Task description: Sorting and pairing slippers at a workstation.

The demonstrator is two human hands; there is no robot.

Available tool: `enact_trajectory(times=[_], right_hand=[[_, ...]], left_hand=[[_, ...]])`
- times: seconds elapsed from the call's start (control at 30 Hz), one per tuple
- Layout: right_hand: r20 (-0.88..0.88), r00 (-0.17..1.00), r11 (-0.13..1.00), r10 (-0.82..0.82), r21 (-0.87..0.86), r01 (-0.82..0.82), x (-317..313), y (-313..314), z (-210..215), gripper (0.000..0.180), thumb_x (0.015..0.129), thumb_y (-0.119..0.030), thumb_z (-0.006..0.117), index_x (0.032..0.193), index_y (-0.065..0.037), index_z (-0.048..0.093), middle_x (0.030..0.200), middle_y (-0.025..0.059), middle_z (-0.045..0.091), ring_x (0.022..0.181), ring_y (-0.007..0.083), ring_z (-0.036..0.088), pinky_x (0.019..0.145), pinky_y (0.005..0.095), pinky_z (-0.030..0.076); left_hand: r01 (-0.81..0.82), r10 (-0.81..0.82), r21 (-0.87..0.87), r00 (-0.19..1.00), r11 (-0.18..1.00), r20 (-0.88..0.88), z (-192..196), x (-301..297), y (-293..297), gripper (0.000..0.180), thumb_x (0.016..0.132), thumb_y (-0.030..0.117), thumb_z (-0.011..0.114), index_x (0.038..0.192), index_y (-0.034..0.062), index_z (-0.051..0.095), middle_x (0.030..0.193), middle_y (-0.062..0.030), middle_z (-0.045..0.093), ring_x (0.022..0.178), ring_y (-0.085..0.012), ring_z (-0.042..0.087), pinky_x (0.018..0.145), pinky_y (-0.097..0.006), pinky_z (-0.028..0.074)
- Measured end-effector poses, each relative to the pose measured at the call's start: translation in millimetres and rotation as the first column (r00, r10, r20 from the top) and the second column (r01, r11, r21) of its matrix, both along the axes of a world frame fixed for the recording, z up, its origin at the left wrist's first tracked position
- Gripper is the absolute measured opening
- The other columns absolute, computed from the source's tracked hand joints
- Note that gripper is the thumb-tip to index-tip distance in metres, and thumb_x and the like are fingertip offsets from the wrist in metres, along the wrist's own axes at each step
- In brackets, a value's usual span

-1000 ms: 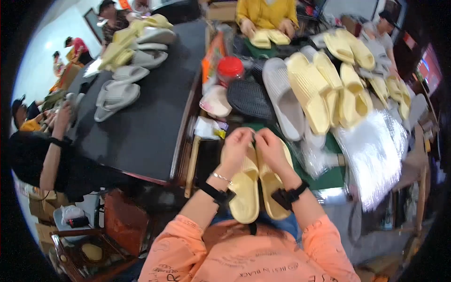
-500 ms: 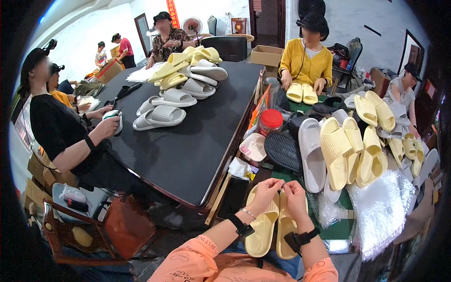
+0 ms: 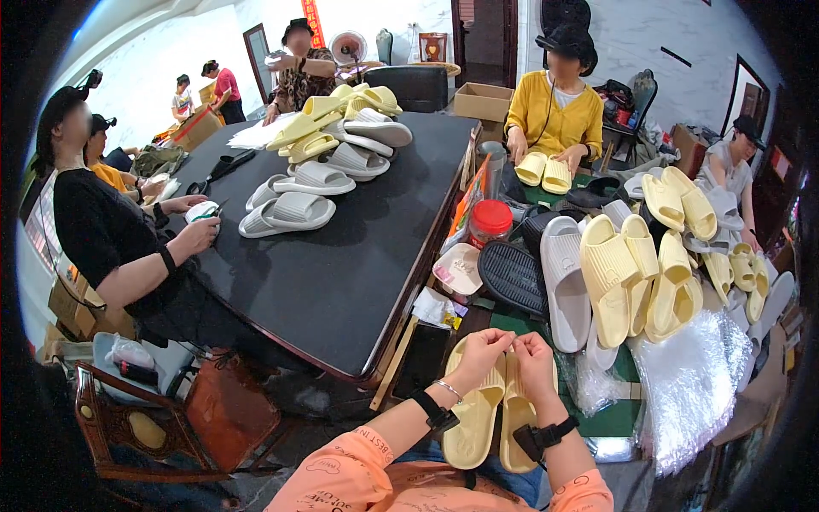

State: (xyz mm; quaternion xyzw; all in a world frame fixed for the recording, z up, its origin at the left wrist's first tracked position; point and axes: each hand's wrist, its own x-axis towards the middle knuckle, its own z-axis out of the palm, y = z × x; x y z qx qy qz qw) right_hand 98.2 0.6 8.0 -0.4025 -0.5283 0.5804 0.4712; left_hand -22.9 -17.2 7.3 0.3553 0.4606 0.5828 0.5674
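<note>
Pale-yellow slide sandals (image 3: pixel 472 433) lie side by side beneath the left hand (image 3: pixel 479 360) and right hand (image 3: pixel 536 365). The fingertips of both are pinched close together; whether they grasp anything cannot be told. Clear plastic bags (image 3: pixel 691 388) lie to the right.

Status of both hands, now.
Left hand: fingers pinched closed; cannot tell if holding anything.
Right hand: fingers pinched closed; likewise cannot tell.

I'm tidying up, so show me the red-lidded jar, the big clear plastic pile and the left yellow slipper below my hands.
Red-lidded jar (image 3: pixel 490 219): head view, lid.
Big clear plastic pile (image 3: pixel 693 386): head view, upper surface.
Left yellow slipper (image 3: pixel 473 425): head view, footbed.
</note>
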Motion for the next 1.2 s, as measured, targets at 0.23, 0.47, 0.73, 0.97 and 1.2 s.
enact_trajectory(times=[0.23, 0.47, 0.73, 0.97, 1.2], right_hand=[[-0.025, 1.0, 1.0, 0.0, -0.008, 0.0, 0, -1, 0, 0.009, 0.085, -0.005, 0.05, 0.076, -0.004, 0.048, 0.066, -0.0049, 0.046, 0.058, 0.0017, 0.038, 0.052, 0.0175, 0.032], [-0.015, 1.0, 1.0, -0.005, -0.028, 0.005, 1, -2, 3, 0.01, 0.085, -0.006, 0.051, 0.076, -0.004, 0.048, 0.066, -0.005, 0.046, 0.058, 0.0014, 0.038, 0.052, 0.0176, 0.032], [-0.036, 0.999, 1.0, -0.016, -0.013, 0.016, 0, 0, -3, 0.01, 0.085, -0.006, 0.052, 0.075, -0.004, 0.049, 0.065, -0.0051, 0.046, 0.058, 0.0013, 0.038, 0.052, 0.0174, 0.032], [-0.047, 0.999, 0.999, -0.006, -0.046, 0.004, 3, -1, -6, 0.011, 0.084, -0.006, 0.053, 0.074, -0.004, 0.049, 0.066, -0.0047, 0.047, 0.06, 0.0019, 0.039, 0.054, 0.0178, 0.033], [-0.045, 0.999, 1.0, -0.008, -0.011, 0.008, 5, 0, -7, 0.009, 0.084, -0.003, 0.051, 0.075, -0.004, 0.049, 0.068, -0.0035, 0.048, 0.06, 0.0031, 0.042, 0.055, 0.0179, 0.036]], left_hand=[[0.007, -0.007, -0.008, 1.0, 1.0, 0.009, -1, -1, 0, 0.015, 0.082, 0.013, 0.058, 0.083, -0.0013, 0.062, 0.071, 0.0018, 0.057, 0.064, -0.0032, 0.048, 0.058, -0.017, 0.037], [0.022, -0.022, -0.03, 1.0, 0.999, -0.01, -3, -2, 1, 0.015, 0.081, 0.012, 0.059, 0.084, -0.0024, 0.062, 0.071, 0.0015, 0.057, 0.065, -0.0036, 0.049, 0.059, -0.017, 0.038], [0.032, -0.032, -0.05, 0.999, 0.998, -0.01, -3, -3, 2, 0.015, 0.081, 0.012, 0.059, 0.084, -0.002, 0.063, 0.07, 0.0024, 0.056, 0.064, -0.0032, 0.047, 0.058, -0.017, 0.037], [0.037, -0.039, -0.047, 0.999, 0.998, -0.038, 5, -2, -1, 0.016, 0.081, 0.013, 0.059, 0.083, -0.0024, 0.063, 0.071, 0.0027, 0.057, 0.064, -0.0029, 0.047, 0.058, -0.017, 0.037], [0.024, -0.025, -0.05, 0.999, 0.998, -0.032, 7, 1, -3, 0.016, 0.08, 0.012, 0.06, 0.083, -0.0025, 0.064, 0.071, 0.0026, 0.057, 0.065, -0.0029, 0.047, 0.058, -0.017, 0.037]])
